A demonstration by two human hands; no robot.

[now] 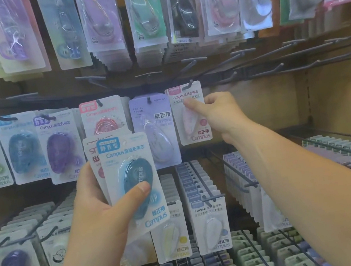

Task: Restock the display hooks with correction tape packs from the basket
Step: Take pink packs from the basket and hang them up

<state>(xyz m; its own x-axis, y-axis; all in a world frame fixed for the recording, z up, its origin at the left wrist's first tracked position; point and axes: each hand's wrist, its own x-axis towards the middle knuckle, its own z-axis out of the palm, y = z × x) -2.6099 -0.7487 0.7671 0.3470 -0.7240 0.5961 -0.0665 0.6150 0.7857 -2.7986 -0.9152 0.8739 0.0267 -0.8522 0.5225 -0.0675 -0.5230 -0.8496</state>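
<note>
My left hand (pixel 96 207) grips a small stack of correction tape packs, thumb pressed on the front one, a blue Campus pack (pixel 134 180); more packs show behind it. My right hand (pixel 218 113) reaches up and pinches a pink Campus pack (pixel 192 129) by its right edge. The pack's top hole sits at the tip of a black display hook (pixel 190 84) in the middle row. No basket is in view.
Beside the pink pack hang a lavender pack (pixel 157 131), a red one (pixel 104 119), then purple, blue and green ones to the left. Bare black hooks (pixel 275 68) jut out at the right. Full rows of packs hang above and below.
</note>
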